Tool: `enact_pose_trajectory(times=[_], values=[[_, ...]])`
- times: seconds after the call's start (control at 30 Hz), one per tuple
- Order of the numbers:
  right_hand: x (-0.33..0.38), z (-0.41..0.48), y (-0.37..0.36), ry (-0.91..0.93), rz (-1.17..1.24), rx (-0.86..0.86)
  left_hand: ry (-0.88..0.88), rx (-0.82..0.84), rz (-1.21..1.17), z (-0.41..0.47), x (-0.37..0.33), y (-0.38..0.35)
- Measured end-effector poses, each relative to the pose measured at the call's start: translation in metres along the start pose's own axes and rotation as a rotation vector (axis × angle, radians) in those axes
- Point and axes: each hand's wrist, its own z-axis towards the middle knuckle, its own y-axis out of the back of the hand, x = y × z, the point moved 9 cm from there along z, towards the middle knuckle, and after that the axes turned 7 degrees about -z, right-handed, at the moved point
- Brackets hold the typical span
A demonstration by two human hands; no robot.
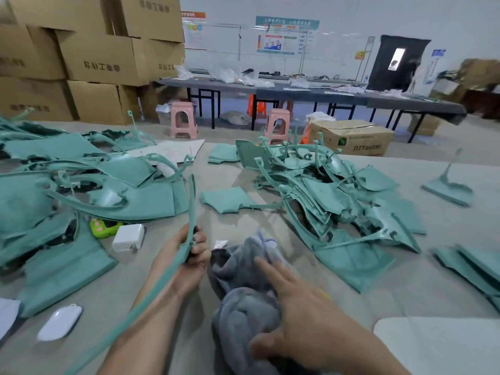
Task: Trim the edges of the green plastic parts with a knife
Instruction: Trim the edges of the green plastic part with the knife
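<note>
From my feed I see a crumpled grey cloth (243, 290) at lower centre of the frame on the grey work table (351, 301). Left of it lie a white charger block (128, 237), a lime-green gadget (104, 227) just beside it, and a white oval device (60, 322) at lower left. Stacked cardboard boxes (92, 58) fill the upper left. Two pink stools (183, 119) stand at upper centre, with a printed carton (351, 138) to their right. A long dark table (311, 94) runs along the far wall under posters (286, 36).
</note>
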Motion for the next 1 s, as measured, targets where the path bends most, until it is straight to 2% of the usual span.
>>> enact_pose_trajectory(times=[0.1, 0.2, 0.23, 0.27, 0.37, 0.4, 0.43, 0.47, 0.57, 0.6, 0.67, 0.73, 0.8, 0.87, 1.0], values=[[0.018, 0.016, -0.014, 0.083, -0.298, 0.066, 0.063, 0.136, 0.014, -0.01, -0.002, -0.013], [0.039, 0.048, -0.004, 0.089, -0.416, 0.118, 0.093, 0.178, 0.031, -0.019, -0.003, -0.023], [0.044, 0.063, 0.012, 0.087, -0.408, 0.058, 0.094, 0.175, 0.053, -0.021, -0.004, -0.025], [0.048, 0.078, 0.035, 0.077, -0.365, -0.062, 0.087, 0.164, 0.09, -0.022, -0.005, -0.025], [0.039, 0.105, 0.115, -0.02, 0.0, -0.606, 0.113, 0.1, 0.22, -0.027, -0.004, -0.019], [0.035, 0.111, 0.128, -0.034, 0.086, -0.738, 0.13, 0.092, 0.231, -0.028, -0.002, -0.017], [0.032, 0.121, 0.13, -0.048, 0.127, -0.778, 0.154, 0.084, 0.227, -0.027, -0.002, -0.015], [0.03, 0.132, 0.124, -0.059, 0.132, -0.73, 0.18, 0.06, 0.233, -0.027, -0.001, -0.013], [0.018, 0.146, 0.078, -0.124, 0.091, -0.43, 0.179, -0.12, 0.37, -0.023, 0.0, 0.002], [0.009, 0.138, 0.066, -0.128, 0.118, -0.409, 0.164, -0.17, 0.432, -0.025, 0.0, 0.005], [-0.009, 0.108, 0.055, -0.139, 0.184, -0.509, 0.122, -0.211, 0.518, -0.027, 0.001, 0.005], [-0.035, 0.075, 0.049, -0.208, 0.145, -0.664, 0.117, -0.146, 0.632, -0.026, 0.007, 0.0], [-0.067, 0.04, 0.045, -0.314, 0.112, -0.788, 0.201, 0.018, 0.695, -0.029, 0.026, -0.012], [-0.095, 0.018, 0.037, -0.395, 0.104, -0.765, 0.327, 0.129, 0.718, -0.034, 0.055, -0.019], [-0.118, 0.006, 0.025, -0.434, -0.001, -0.609, 0.504, 0.203, 0.863, -0.039, 0.095, -0.017]])
